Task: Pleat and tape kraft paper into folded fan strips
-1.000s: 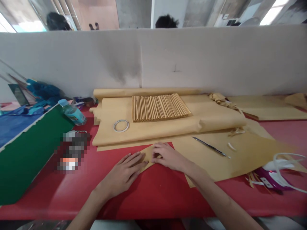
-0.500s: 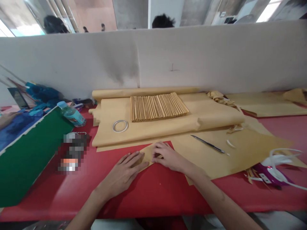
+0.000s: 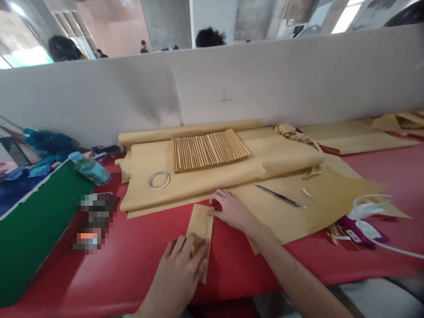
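Note:
A narrow strip of folded brown kraft paper lies lengthwise in front of me on the red table. My left hand rests on its lower part, fingers apart and a little bent, pressing it down. At the far right corner, my right hand pinches the strip's edge between thumb and fingers. Beyond the hands, a row of thin folded paper strips lies on a large folded kraft sheet. A ring-shaped roll of tape is left of that row.
A craft knife lies on kraft paper to the right, near a purple device with a white cord. At left are a water bottle, a blurred-out object and a green board. A white partition stands behind.
The strip has turned from slanting to lying lengthwise towards me. My left hand has moved nearer to me along it. My right hand stays at its far end. The view has shifted slightly.

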A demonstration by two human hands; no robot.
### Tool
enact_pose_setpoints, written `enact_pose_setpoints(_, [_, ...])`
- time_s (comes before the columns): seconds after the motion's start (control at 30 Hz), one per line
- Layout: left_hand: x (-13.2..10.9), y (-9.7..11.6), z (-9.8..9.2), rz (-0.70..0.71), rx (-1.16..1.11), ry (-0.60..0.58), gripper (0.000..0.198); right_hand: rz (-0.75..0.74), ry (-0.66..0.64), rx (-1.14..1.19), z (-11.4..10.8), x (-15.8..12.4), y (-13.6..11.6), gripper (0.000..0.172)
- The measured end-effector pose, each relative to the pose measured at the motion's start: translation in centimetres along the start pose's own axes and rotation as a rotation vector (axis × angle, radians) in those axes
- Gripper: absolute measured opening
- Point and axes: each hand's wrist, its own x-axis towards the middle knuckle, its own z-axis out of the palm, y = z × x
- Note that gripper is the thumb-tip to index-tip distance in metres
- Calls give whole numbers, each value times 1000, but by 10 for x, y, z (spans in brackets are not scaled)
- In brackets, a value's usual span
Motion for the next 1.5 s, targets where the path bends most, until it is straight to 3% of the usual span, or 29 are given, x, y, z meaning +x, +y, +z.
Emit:
enact_pose_setpoints(0.1, [8, 17, 2, 17, -19, -39, 33, 29, 25, -11, 2, 3, -4, 26])
enact_pose_setpoints(0.2, [19, 12, 4, 78, -44, -21, 30, 40, 30, -17, 1, 3, -7, 26])
enact_pose_setpoints(0.37, [22, -5, 10, 198, -69, -8, 60, 41, 29, -23, -2, 1, -11, 26])
enact_pose_setpoints(0.67, [15, -4, 17, 159, -171, -46, 75, 52, 47, -42, 0, 3, -11, 20])
enact_pose_setpoints(1.07, [25, 3, 8, 72, -251, -58, 68, 101, 88, -121, 7, -5, -22, 25])
enact_pose_setpoints(1.2, [19, 1, 12, 125, -205, -34, 68, 114, 94, -141, 11, -1, -21, 29])
enact_pose_setpoints(1.5, [-10, 12, 17, 212, -109, 111, 32, 129, 132, -187, 16, 4, -17, 29])
